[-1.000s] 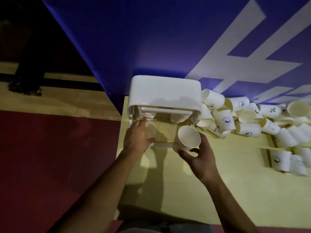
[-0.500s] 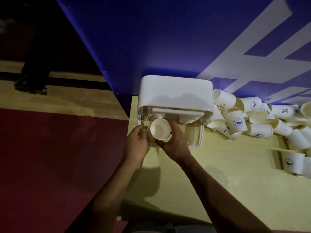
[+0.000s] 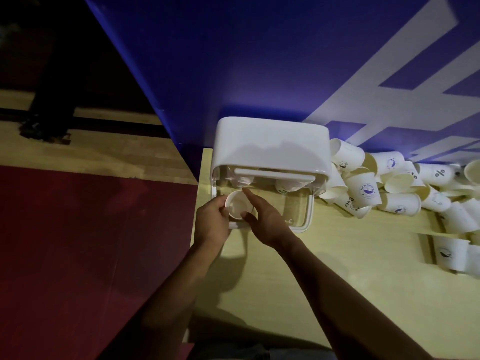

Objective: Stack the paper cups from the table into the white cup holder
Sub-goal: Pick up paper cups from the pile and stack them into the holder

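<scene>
We log a pale wooden table (image 3: 345,261): white cup holder (image 3: 270,146) just beyond the fingers (image 3: 251,198), paper cups (image 3: 367,190) heaped well to their right.

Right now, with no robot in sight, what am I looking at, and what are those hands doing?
No machine here: these are a person's two bare hands, filmed by one wide-angle camera worn on the head, looking down. The left hand grips a paper cup, mouth up, at the front of the white cup holder; the right hand, fingers straight, touches its other side. Some stacked cups show inside the holder. A heap of loose paper cups lies on the yellow table to the right, against a blue wall.
</scene>
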`<state>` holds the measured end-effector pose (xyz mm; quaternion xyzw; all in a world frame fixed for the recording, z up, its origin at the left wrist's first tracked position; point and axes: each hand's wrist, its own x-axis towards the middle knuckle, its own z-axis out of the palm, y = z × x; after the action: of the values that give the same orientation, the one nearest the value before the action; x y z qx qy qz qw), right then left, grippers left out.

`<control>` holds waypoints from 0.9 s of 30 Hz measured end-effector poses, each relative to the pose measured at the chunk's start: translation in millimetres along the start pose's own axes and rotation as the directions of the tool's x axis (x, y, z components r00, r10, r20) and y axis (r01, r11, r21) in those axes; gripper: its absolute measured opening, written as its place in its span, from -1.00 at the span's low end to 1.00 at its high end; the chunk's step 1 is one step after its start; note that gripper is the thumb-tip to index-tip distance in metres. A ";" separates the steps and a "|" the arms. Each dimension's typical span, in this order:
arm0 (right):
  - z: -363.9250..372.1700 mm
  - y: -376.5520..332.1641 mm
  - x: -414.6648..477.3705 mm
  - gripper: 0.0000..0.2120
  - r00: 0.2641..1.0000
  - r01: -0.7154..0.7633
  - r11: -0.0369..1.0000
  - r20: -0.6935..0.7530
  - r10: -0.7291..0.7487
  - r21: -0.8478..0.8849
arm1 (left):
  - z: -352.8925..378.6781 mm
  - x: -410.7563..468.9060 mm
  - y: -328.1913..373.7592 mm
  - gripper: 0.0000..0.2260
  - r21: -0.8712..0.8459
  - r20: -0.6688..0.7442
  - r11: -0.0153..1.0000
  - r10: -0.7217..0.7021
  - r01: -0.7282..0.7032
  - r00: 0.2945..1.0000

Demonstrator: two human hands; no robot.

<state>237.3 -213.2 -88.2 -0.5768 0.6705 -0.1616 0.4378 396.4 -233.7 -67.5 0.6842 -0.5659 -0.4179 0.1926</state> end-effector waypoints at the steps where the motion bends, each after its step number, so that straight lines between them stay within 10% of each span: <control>1: -3.3 -1.2 -0.5 -0.38 1.000 0.013 1.000 0.022 -0.013 -0.013 | -0.3 -0.7 -0.1 -0.68 -0.002 -0.004 1.000 0.000 0.000 1.000; 8: -17.1 -0.7 -51.8 -0.52 0.958 -0.046 0.985 -0.272 0.090 0.165 | -2.3 -37.7 28.8 -0.72 0.178 -0.150 0.968 0.205 -0.178 0.967; 16: -61.1 70.4 -157.4 -0.82 0.909 -0.190 0.947 -0.317 0.269 0.259 | 89.4 -79.6 130.7 -0.64 0.085 0.233 0.918 0.359 -0.387 0.904; 27: -152.6 163.7 -243.0 -0.76 0.827 -0.298 0.842 -0.319 0.463 0.449 | 240.3 -31.8 242.0 -0.37 0.046 0.276 0.984 -0.180 0.174 0.944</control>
<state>4.0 11.4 -22.9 -0.2845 0.8065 -0.3149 0.4117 57.9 -222.7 -16.5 0.6684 -0.5282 -0.5196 0.0655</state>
